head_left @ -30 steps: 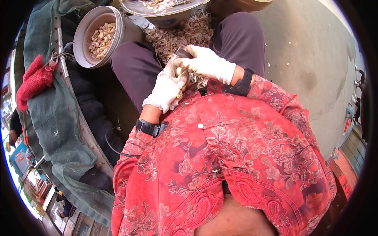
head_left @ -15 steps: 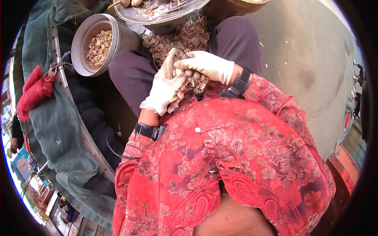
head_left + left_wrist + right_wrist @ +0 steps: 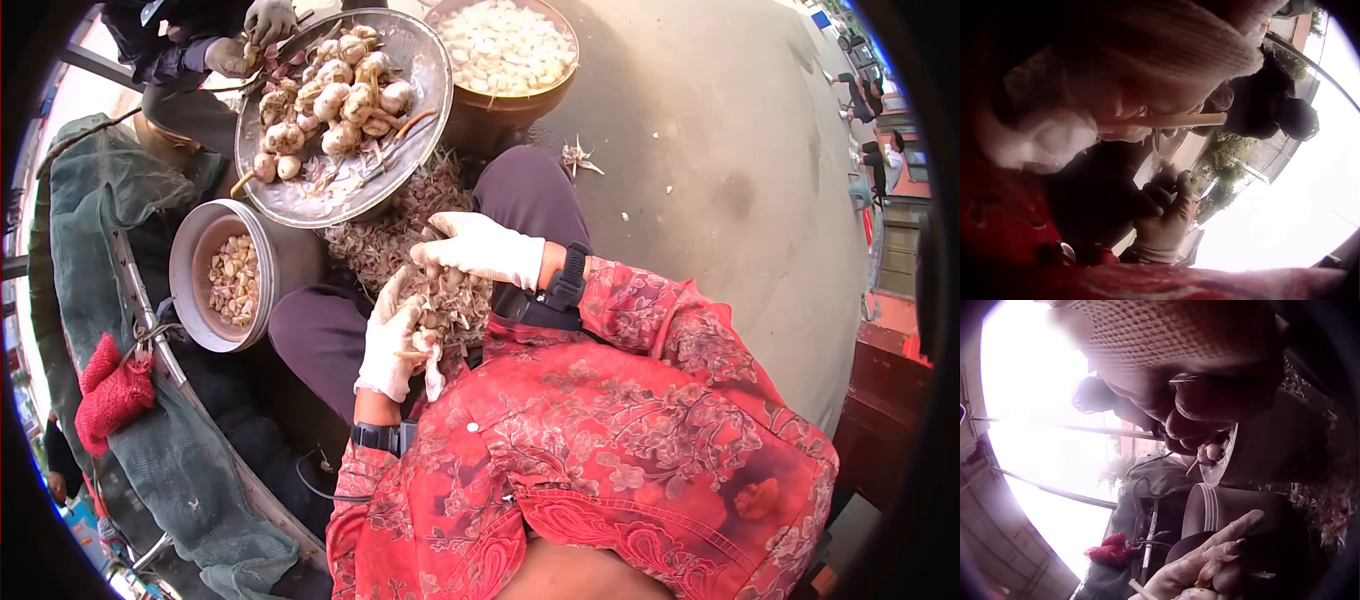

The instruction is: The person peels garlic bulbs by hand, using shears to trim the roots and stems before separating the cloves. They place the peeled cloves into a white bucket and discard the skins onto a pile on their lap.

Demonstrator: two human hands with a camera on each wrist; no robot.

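Peeling step, I'd judge. Left hand [image 3: 390, 342] has garlic [image 3: 1196, 592] in a mostly closed grip, near the skin pile [image 3: 372, 248]. Right hand [image 3: 485, 245] curled, apart from it; can't tell contents. Next probably needs right fingers on garlic.

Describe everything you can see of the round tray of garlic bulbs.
The tray is wide and grey with a raised rim; metal or plastic, I can't tell. Whole bulbs are piled in it, with loose skins nearer the wearer and one stalk poking over the rim. It sits left of the bowl of white cloves; its support is unclear.
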